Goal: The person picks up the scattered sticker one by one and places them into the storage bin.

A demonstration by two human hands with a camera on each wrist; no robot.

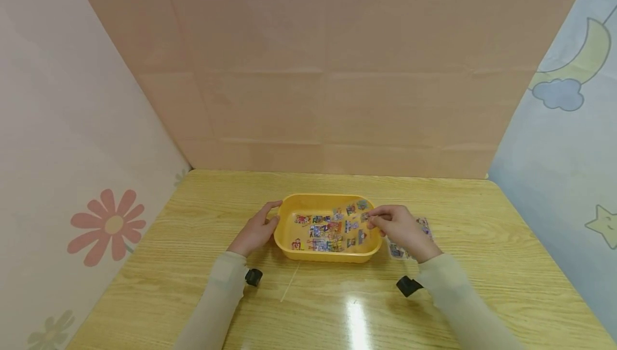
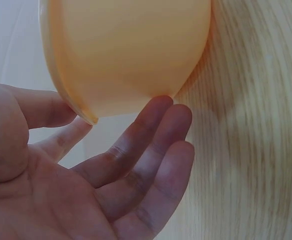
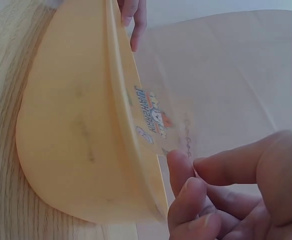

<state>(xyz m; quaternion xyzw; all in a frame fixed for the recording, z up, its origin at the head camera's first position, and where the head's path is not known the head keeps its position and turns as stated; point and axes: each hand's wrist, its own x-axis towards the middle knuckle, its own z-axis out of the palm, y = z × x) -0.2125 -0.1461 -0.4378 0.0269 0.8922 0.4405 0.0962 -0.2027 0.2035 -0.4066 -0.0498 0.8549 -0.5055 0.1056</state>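
A yellow plastic basin sits on the table, with clear sheets of colourful cartoon stickers inside it. My left hand holds the basin's left end. In the left wrist view, its thumb and index finger are at the rim, and the other fingers curve below, by the basin's outer wall. Over the basin's right side, my right hand pinches the edge of a transparent sticker sheet between thumb and fingertips. That sheet slants above the rim in the right wrist view.
Another sticker sheet lies on the table, partly under my right hand. A thin pale strip rests in front of the basin. Papered walls stand behind and at both sides of the wooden table.
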